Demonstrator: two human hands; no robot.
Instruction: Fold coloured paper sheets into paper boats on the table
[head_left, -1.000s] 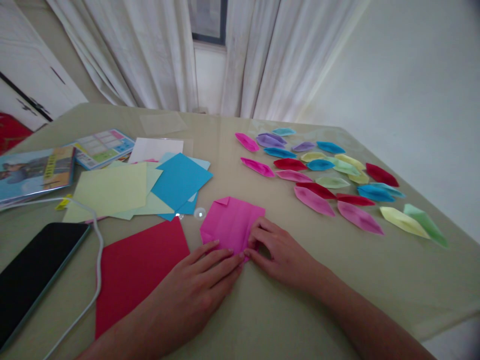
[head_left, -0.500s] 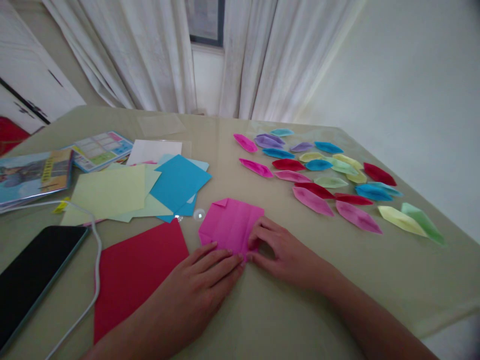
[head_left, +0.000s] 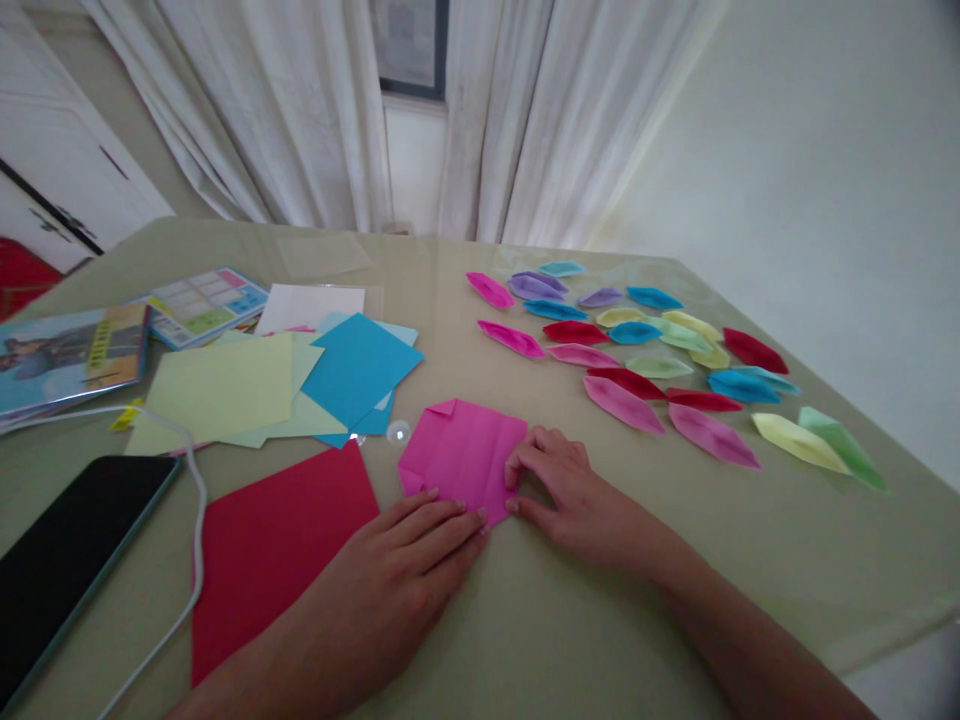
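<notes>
A pink sheet of origami paper (head_left: 457,455) with creases and folded-in corners lies on the table in front of me. My left hand (head_left: 420,545) rests flat across its near edge, fingers stretched out and side by side. At the paper's right edge, my right hand (head_left: 551,490) has thumb and index finger curled in a pinch on the lower right corner, with the other fingers bent behind. Partly under my left forearm is a red paper sheet (head_left: 277,550).
Several folded paper boats (head_left: 622,400) in many colours stand at the right. To the left are yellow-green sheets (head_left: 225,385), blue sheets (head_left: 360,365), a booklet (head_left: 75,355), a phone (head_left: 67,560) and a white cable (head_left: 199,530). A small clear disc (head_left: 398,433) lies beside the pink paper.
My right hand has shifted slightly right, its fingertips moving from the paper's near edge to its right corner. The left hand stays pressed in place.
</notes>
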